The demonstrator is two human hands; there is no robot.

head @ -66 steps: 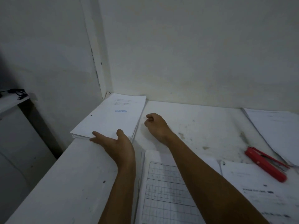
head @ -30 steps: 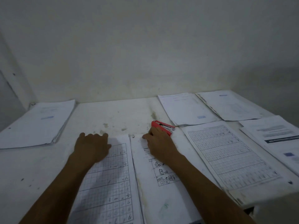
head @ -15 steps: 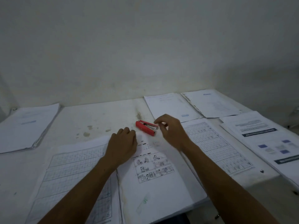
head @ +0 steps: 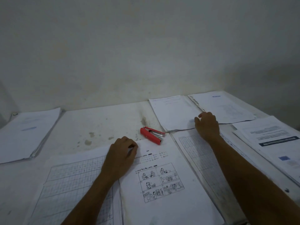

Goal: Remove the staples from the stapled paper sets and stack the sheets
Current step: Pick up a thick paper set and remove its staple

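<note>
A red staple remover [head: 151, 135] lies free on the white table, between my two hands. My left hand [head: 121, 157] rests on the top left corner of a paper set with cartoon pictures [head: 164, 184], fingers curled on the sheet's edge. My right hand [head: 207, 125] reaches past the remover to the near edge of a white paper set [head: 172, 112] at the back, fingers bent over it; whether it grips the paper is unclear. A gridded sheet [head: 71, 184] lies under my left forearm. A stack of sheets [head: 27, 132] sits at the far left.
Another gridded set [head: 199, 158] lies under my right forearm. More paper sets lie at the back right [head: 225, 108] and along the right edge [head: 272, 137]. A white wall closes the back of the table [head: 100, 124], which shows stains near its middle.
My right hand let go of the staple remover and moved right and back to the far paper set. My left hand shifted right onto the cartoon sheet's corner. The view turned right.
</note>
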